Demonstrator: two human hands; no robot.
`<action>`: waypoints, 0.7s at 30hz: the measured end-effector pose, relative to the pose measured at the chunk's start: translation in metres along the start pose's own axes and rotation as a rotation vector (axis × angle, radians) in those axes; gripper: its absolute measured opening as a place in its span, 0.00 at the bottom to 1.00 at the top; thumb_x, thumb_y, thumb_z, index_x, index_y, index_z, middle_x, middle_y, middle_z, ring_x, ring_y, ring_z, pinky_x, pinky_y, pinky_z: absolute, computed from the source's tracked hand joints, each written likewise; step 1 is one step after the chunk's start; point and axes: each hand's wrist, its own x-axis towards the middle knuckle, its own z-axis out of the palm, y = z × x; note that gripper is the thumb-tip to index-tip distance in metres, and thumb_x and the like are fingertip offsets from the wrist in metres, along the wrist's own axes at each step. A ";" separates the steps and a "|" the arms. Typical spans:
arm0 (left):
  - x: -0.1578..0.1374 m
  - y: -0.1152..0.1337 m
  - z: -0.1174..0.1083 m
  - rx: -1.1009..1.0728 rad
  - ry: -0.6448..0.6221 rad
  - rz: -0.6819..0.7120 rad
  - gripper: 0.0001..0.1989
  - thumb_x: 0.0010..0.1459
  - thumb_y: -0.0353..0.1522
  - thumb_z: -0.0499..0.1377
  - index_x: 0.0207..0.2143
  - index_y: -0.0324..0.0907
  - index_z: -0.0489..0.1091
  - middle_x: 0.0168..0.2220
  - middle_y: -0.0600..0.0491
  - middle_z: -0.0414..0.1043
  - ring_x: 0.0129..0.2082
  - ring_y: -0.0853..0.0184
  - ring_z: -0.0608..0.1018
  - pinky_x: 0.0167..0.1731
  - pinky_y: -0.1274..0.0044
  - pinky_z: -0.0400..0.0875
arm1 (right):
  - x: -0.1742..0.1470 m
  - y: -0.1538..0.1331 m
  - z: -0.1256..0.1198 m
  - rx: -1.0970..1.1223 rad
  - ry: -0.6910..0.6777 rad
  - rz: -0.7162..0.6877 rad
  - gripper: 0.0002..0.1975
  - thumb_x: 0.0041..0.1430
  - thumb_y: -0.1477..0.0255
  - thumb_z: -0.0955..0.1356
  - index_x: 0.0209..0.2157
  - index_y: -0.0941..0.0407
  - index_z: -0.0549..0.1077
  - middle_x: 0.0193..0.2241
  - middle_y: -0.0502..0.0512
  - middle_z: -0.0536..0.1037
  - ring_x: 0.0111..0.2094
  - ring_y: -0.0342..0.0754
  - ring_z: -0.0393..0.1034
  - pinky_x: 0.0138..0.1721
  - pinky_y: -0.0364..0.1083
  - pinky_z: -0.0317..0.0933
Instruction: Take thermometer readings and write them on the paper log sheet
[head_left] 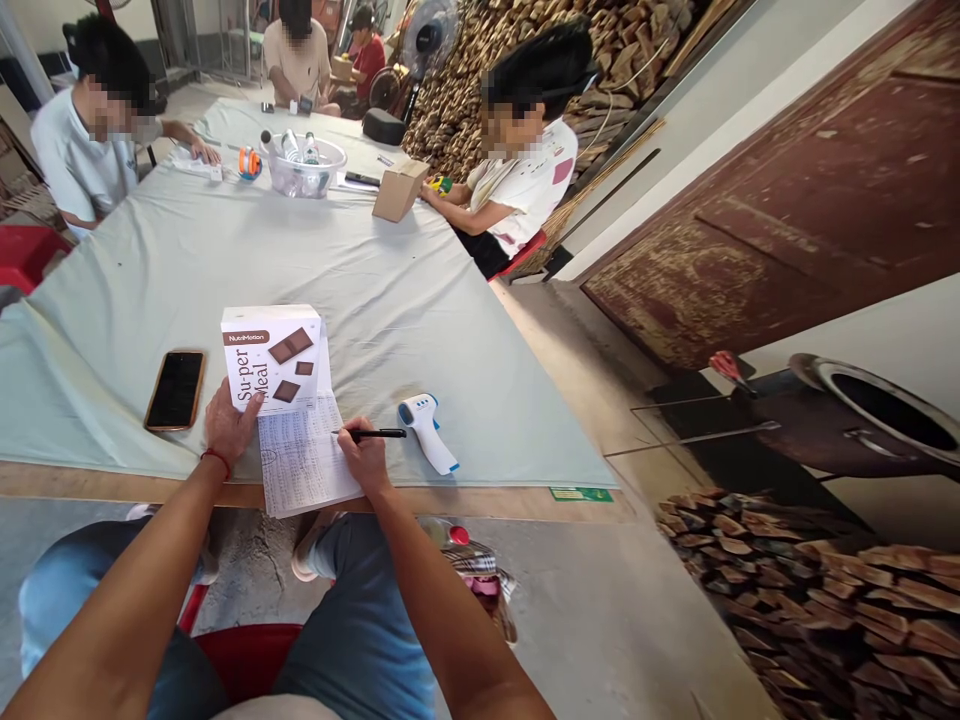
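My left hand (232, 428) grips the lower left corner of a white box (259, 375) printed "NutriMotion Su-per Meal", with brown squares on its front. Beneath it lies a sheet of paper (296, 465) covered in small writing, reaching over the table's near edge. A black pen (381, 433) is pinched in my right hand (365, 455), its tip over the right part of the sheet. Just right of that hand rests a white and blue infrared thermometer (429, 432). A dark-screened phone in an orange-brown case (175, 390) lies left of my left hand.
The table cloth (480, 350) is pale green. Farther back are a clear plastic basin with bottles (304, 170), an orange tape roll (250, 163) and a cardboard box (400, 190). Several people sit around the table. Firewood (847, 600) and a dark pot (847, 420) stand at right.
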 end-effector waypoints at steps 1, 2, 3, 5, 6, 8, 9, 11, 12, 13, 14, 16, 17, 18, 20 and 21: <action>0.000 0.000 0.000 -0.001 0.000 0.000 0.27 0.59 0.51 0.52 0.50 0.40 0.68 0.46 0.41 0.76 0.48 0.48 0.76 0.47 0.59 0.70 | 0.000 0.000 0.000 0.005 0.008 0.000 0.09 0.51 0.63 0.63 0.23 0.52 0.64 0.20 0.46 0.68 0.25 0.46 0.63 0.31 0.45 0.59; 0.000 0.000 0.000 -0.002 0.000 0.001 0.27 0.59 0.51 0.52 0.50 0.41 0.68 0.46 0.41 0.76 0.48 0.48 0.76 0.47 0.59 0.70 | 0.000 0.000 0.000 0.009 0.014 0.000 0.09 0.52 0.63 0.63 0.23 0.52 0.64 0.20 0.46 0.68 0.25 0.46 0.63 0.31 0.45 0.59; 0.000 0.000 0.000 -0.001 0.000 0.003 0.27 0.59 0.51 0.52 0.50 0.41 0.68 0.47 0.41 0.76 0.48 0.49 0.76 0.47 0.59 0.70 | 0.000 0.001 0.000 0.009 0.017 0.000 0.09 0.52 0.63 0.63 0.23 0.52 0.64 0.20 0.46 0.68 0.25 0.46 0.63 0.31 0.45 0.59; 0.000 0.000 0.000 0.001 0.002 0.005 0.26 0.59 0.50 0.52 0.50 0.41 0.68 0.47 0.41 0.76 0.48 0.49 0.76 0.47 0.59 0.70 | 0.000 0.001 0.000 0.003 0.016 0.000 0.09 0.52 0.63 0.63 0.23 0.52 0.65 0.20 0.46 0.68 0.25 0.46 0.63 0.31 0.45 0.59; -0.001 0.000 0.000 0.001 0.004 0.006 0.26 0.59 0.50 0.52 0.50 0.41 0.68 0.47 0.42 0.76 0.48 0.49 0.76 0.47 0.60 0.70 | 0.000 0.001 0.000 -0.002 0.012 0.002 0.09 0.52 0.63 0.63 0.23 0.52 0.65 0.20 0.46 0.68 0.25 0.46 0.63 0.31 0.45 0.59; -0.001 0.000 0.000 0.001 0.007 0.009 0.25 0.59 0.50 0.52 0.49 0.41 0.68 0.46 0.42 0.76 0.48 0.50 0.76 0.47 0.60 0.70 | 0.000 0.001 0.000 -0.008 0.006 0.004 0.09 0.52 0.63 0.63 0.24 0.52 0.65 0.20 0.46 0.68 0.25 0.46 0.63 0.31 0.45 0.58; -0.001 0.001 0.000 0.000 0.009 0.011 0.25 0.59 0.49 0.52 0.49 0.42 0.68 0.46 0.42 0.76 0.48 0.50 0.77 0.47 0.61 0.70 | 0.000 0.001 0.000 -0.010 0.004 0.003 0.09 0.51 0.62 0.63 0.23 0.52 0.65 0.20 0.46 0.68 0.25 0.46 0.63 0.31 0.45 0.58; -0.001 0.001 -0.001 -0.007 0.008 0.018 0.24 0.60 0.49 0.53 0.49 0.42 0.68 0.46 0.43 0.76 0.48 0.51 0.77 0.47 0.61 0.70 | 0.000 0.001 0.000 -0.008 0.001 -0.001 0.09 0.51 0.63 0.63 0.23 0.52 0.64 0.20 0.46 0.67 0.25 0.46 0.62 0.31 0.45 0.58; -0.001 0.001 -0.001 -0.010 0.006 0.019 0.24 0.59 0.49 0.53 0.49 0.42 0.68 0.46 0.43 0.76 0.48 0.51 0.77 0.47 0.61 0.70 | -0.001 0.001 0.001 -0.006 0.001 -0.004 0.09 0.51 0.63 0.63 0.23 0.52 0.64 0.19 0.46 0.67 0.25 0.46 0.62 0.31 0.45 0.57; -0.001 0.001 -0.001 -0.011 0.004 0.017 0.25 0.59 0.49 0.53 0.50 0.42 0.68 0.46 0.43 0.76 0.48 0.51 0.77 0.47 0.61 0.70 | -0.001 0.000 0.001 -0.004 0.002 -0.007 0.08 0.51 0.63 0.63 0.23 0.52 0.64 0.19 0.46 0.67 0.25 0.46 0.61 0.31 0.45 0.57; -0.001 0.002 -0.001 -0.011 0.004 0.014 0.25 0.59 0.49 0.53 0.50 0.42 0.68 0.46 0.43 0.76 0.48 0.51 0.77 0.48 0.61 0.70 | -0.001 0.000 0.001 0.002 0.005 -0.010 0.08 0.51 0.63 0.63 0.23 0.52 0.64 0.19 0.46 0.66 0.25 0.46 0.61 0.31 0.45 0.58; -0.001 0.001 -0.001 -0.007 0.005 0.005 0.25 0.60 0.50 0.53 0.50 0.42 0.68 0.47 0.43 0.76 0.49 0.50 0.76 0.48 0.61 0.70 | -0.001 0.000 0.001 0.025 0.023 -0.013 0.08 0.52 0.64 0.63 0.23 0.52 0.64 0.20 0.46 0.67 0.25 0.45 0.61 0.32 0.45 0.59; -0.001 0.001 -0.001 -0.005 0.005 0.003 0.25 0.60 0.50 0.53 0.50 0.42 0.68 0.47 0.43 0.76 0.49 0.50 0.76 0.48 0.61 0.69 | -0.001 0.000 0.000 0.041 0.036 -0.015 0.08 0.53 0.64 0.63 0.24 0.52 0.64 0.21 0.46 0.67 0.26 0.45 0.62 0.32 0.45 0.60; -0.001 0.000 -0.001 -0.004 0.005 0.003 0.25 0.60 0.50 0.53 0.50 0.42 0.68 0.47 0.43 0.76 0.49 0.50 0.76 0.49 0.61 0.69 | -0.001 0.000 -0.002 0.054 0.049 -0.019 0.08 0.54 0.64 0.63 0.25 0.52 0.65 0.22 0.46 0.68 0.27 0.45 0.62 0.33 0.45 0.61; -0.001 -0.001 0.000 -0.001 0.005 0.006 0.25 0.60 0.49 0.53 0.50 0.42 0.68 0.47 0.43 0.76 0.49 0.51 0.76 0.49 0.61 0.69 | 0.001 0.002 -0.008 0.043 0.066 -0.052 0.08 0.57 0.64 0.62 0.29 0.53 0.68 0.26 0.49 0.71 0.30 0.47 0.65 0.35 0.47 0.63; -0.001 -0.001 0.000 0.002 0.009 0.005 0.24 0.60 0.49 0.53 0.50 0.42 0.68 0.47 0.43 0.76 0.49 0.51 0.76 0.49 0.61 0.69 | 0.002 0.004 -0.012 0.009 0.063 -0.087 0.09 0.59 0.65 0.62 0.32 0.54 0.70 0.28 0.51 0.72 0.32 0.48 0.67 0.38 0.48 0.64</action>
